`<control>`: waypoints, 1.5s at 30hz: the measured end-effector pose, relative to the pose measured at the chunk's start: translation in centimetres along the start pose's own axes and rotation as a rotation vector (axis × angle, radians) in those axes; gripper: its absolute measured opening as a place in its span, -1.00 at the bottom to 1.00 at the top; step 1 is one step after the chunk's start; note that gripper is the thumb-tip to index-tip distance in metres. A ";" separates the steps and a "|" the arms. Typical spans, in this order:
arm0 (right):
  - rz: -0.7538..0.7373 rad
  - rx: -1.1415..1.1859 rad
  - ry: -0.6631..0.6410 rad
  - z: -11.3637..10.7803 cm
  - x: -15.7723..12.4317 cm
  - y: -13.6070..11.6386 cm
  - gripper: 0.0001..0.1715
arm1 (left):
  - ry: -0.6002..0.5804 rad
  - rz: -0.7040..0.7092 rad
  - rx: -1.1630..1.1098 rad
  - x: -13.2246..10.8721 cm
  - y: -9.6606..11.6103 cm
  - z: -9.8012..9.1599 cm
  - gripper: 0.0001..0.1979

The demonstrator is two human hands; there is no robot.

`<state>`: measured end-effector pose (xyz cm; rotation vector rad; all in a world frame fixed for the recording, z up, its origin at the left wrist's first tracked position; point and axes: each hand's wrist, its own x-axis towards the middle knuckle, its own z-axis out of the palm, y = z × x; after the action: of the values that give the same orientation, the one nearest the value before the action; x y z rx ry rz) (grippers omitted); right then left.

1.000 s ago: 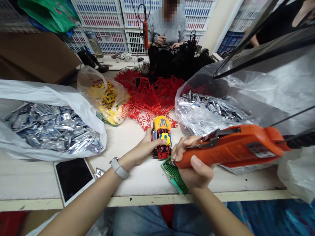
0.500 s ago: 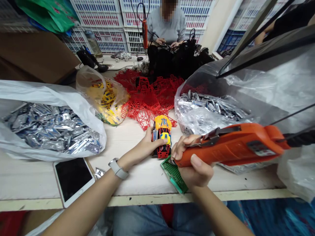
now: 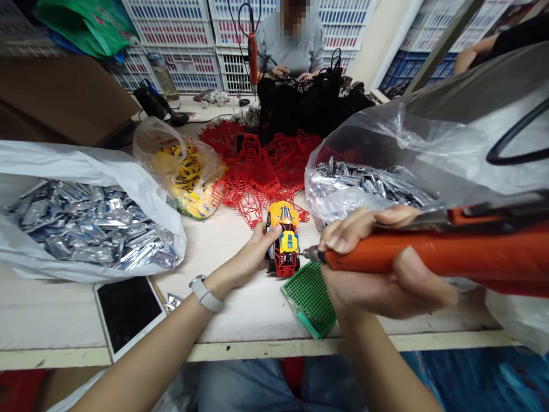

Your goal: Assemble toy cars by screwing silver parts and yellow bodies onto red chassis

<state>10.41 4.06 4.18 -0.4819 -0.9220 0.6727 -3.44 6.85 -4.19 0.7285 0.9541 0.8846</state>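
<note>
Clamps fingers of L hand (image 3: 255, 250) on car (image 3: 289, 243), on bench (image 3: 244, 320) nr red frames (image 3: 268, 174); wraps fingers of R hand (image 3: 371, 292) round driver (image 3: 476, 257), w/ bit (image 3: 306, 253) just beside car, nr tray (image 3: 312, 297).

Yellow toy car (image 3: 289, 241): 1 (clock centre). Handheld driver (image 3: 463, 260) at 3 o'clock, hanging driver (image 3: 253, 60) near 12: count 2. White bag (image 3: 77, 163) at 9, yellow-parts bag (image 3: 148, 137) at 10, clear bag (image 3: 338, 200) at 2: count 3. Green grid tray (image 3: 314, 293) at 5: 1. Dark-screened device (image 3: 128, 315) at 8: 1. Bottle (image 3: 163, 77), 10 to 11: 1.
</note>
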 end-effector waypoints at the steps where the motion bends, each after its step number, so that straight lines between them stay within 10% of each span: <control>1: -0.005 -0.014 0.008 0.3 0.2 0.4 -0.87 | 0.001 -0.001 -0.002 0.0 0.0 0.0 -0.51; 45: -0.085 -0.080 -0.007 1.4 -0.4 3.0 -0.91 | 0.032 0.054 -0.044 -0.4 0.0 0.5 -0.51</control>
<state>8.12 6.02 2.77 -0.5091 -0.9729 0.5622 -3.07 6.39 -3.86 0.7069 0.9446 0.9643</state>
